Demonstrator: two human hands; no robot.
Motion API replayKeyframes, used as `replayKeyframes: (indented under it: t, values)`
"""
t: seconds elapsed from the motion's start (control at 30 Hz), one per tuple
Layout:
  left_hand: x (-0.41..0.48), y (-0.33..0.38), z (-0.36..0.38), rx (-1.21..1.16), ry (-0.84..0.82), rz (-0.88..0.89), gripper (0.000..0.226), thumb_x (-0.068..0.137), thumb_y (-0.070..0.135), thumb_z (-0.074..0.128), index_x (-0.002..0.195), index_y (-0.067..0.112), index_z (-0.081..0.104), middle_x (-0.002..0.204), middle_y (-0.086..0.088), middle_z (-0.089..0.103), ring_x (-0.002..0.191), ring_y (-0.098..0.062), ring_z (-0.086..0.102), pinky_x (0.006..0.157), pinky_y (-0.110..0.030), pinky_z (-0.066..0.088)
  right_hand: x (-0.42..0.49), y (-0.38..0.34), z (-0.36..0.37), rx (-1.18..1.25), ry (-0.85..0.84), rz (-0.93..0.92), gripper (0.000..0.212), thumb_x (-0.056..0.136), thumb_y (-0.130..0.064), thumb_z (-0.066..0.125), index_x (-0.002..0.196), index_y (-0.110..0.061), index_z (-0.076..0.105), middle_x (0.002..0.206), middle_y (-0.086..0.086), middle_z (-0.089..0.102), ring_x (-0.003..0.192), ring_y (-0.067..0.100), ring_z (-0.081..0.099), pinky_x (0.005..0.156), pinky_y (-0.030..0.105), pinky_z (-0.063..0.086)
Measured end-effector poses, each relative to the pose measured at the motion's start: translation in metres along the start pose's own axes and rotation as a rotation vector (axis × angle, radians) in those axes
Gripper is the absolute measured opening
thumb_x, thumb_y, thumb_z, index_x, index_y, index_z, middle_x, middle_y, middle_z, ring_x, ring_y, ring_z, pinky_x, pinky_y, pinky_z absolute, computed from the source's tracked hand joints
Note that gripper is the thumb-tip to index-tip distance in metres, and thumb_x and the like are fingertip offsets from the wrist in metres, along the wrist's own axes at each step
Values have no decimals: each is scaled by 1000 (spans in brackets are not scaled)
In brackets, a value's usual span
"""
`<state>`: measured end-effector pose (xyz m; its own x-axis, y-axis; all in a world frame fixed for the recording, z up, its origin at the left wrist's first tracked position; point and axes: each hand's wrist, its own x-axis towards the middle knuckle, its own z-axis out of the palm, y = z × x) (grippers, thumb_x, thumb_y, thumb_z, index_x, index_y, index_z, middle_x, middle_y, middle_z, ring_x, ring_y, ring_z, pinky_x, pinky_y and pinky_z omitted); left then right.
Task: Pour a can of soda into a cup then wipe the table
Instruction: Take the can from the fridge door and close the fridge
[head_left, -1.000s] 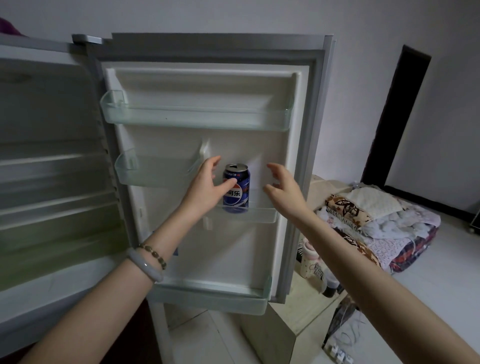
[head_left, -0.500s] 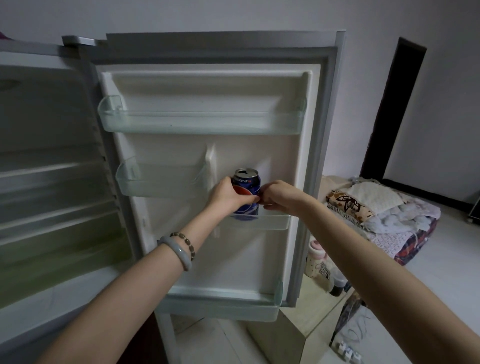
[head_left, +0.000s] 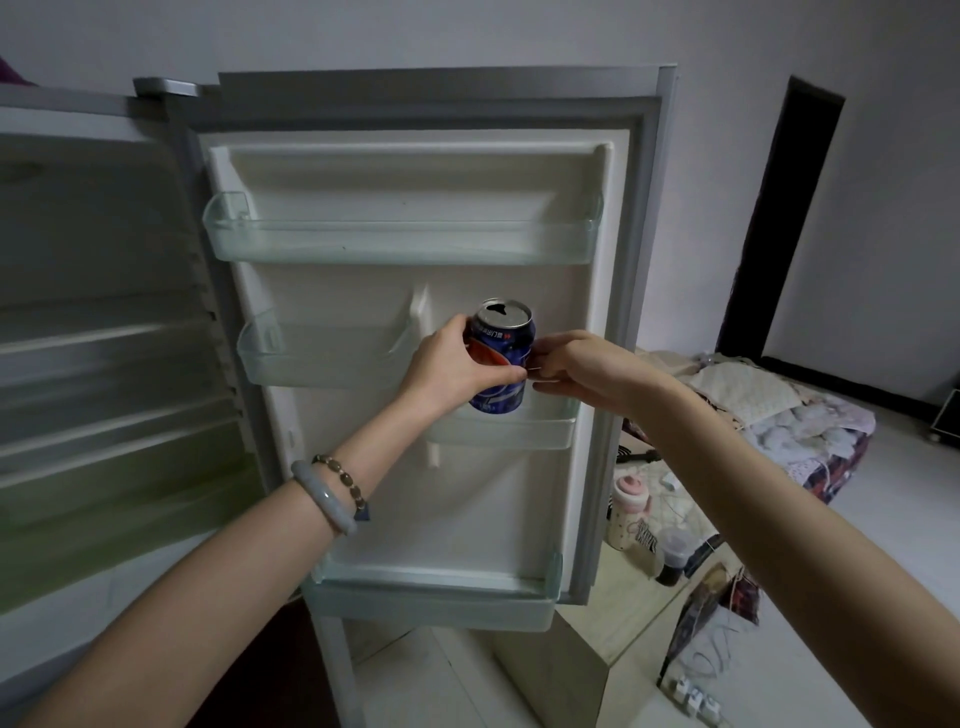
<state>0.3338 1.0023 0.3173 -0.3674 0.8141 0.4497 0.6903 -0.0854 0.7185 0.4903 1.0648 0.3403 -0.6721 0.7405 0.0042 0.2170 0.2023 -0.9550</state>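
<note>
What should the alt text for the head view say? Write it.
Both hands, left hand and right hand, hold a blue soda can at a shelf in the open fridge door. The can's top is already open. Bedding lies on the floor to the right.

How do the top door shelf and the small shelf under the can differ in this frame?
The top door shelf spans almost the full width of the fridge door; the small shelf covers only the right part. The top door shelf sits high and untouched; the small shelf sits lower, just under the soda can, which the left hand and right hand hold. Both are clear plastic and look bare.
</note>
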Motion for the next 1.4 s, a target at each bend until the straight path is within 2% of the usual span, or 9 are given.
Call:
replayKeyframes:
  t: [0.17, 0.27, 0.5, 0.6, 0.7, 0.83, 0.97, 1.1, 1.4]
  values:
    - [-26, 9, -20, -20, -8, 39, 64, 55, 38, 87, 107, 23, 54, 99, 11, 61, 94, -10, 60, 80, -23, 47, -29, -5, 10, 93, -85, -51, 35, 89, 10, 37, 91, -11, 64, 104, 11, 67, 105, 20, 59, 97, 30, 45]
    - [-50, 8, -31, -35, -20, 40, 64, 55, 37, 87, 108, 24, 55, 98, 14, 62, 93, -6, 60, 78, -19, 46, -45, -1, 18, 135, -136, -53, 35, 89, 9, 38, 96, -14, 65, 103, 5, 69, 105, 18, 62, 98, 29, 45]
    - [-113, -10, -40, -33, -29, -5, 63, 55, 35, 87, 109, 26, 55, 99, 16, 63, 94, -5, 60, 81, -23, 48, -78, 33, 43, 202, -217, 12, 47, 86, 13, 35, 126, -3, 53, 126, 13, 60, 120, 22, 55, 103, 37, 43]
    - [-138, -27, -42, -26, -48, -50, 61, 54, 36, 87, 105, 30, 55, 97, 21, 63, 93, -2, 61, 79, -28, 51, -85, 58, 60, 244, -198, 110, 50, 86, 15, 35, 129, -4, 52, 130, 16, 54, 120, 21, 51, 99, 32, 45]
    - [-155, -42, -43, -30, -56, -93, 68, 47, 46, 86, 106, 33, 54, 101, 19, 64, 96, -5, 62, 89, -34, 52, -88, 83, 80, 324, -237, 248, 44, 88, 14, 33, 126, 1, 51, 128, 19, 54, 116, 26, 53, 95, 30, 47]
    - [-170, -58, -46, -39, -36, -138, 75, 39, 56, 79, 106, 31, 56, 101, 17, 66, 94, -5, 63, 88, -36, 53, -87, 105, 101, 470, -337, 349, 47, 85, 15, 27, 127, 8, 47, 116, 22, 58, 102, 27, 57, 98, 34, 44]
    - [-178, -67, -54, -31, -35, -155, 73, 42, 52, 80, 107, 28, 57, 101, 15, 66, 94, -3, 62, 87, -32, 52, -81, 112, 118, 514, -401, 361, 54, 80, 15, 23, 129, 9, 46, 116, 21, 58, 99, 25, 58, 93, 30, 47]
    - [-182, -76, -65, -27, -17, -169, 69, 50, 34, 88, 111, 24, 57, 104, 10, 66, 96, -6, 62, 89, -31, 51, -74, 112, 133, 552, -442, 369, 55, 78, 15, 22, 126, 7, 47, 109, 18, 59, 94, 23, 58, 85, 27, 50]
    - [-188, -88, -71, -15, 20, -238, 64, 54, 27, 88, 109, 28, 57, 103, 16, 65, 92, 4, 61, 76, -7, 44, -56, 117, 141, 581, -527, 411, 51, 80, 16, 22, 122, 5, 49, 105, 18, 59, 91, 23, 60, 78, 25, 55]
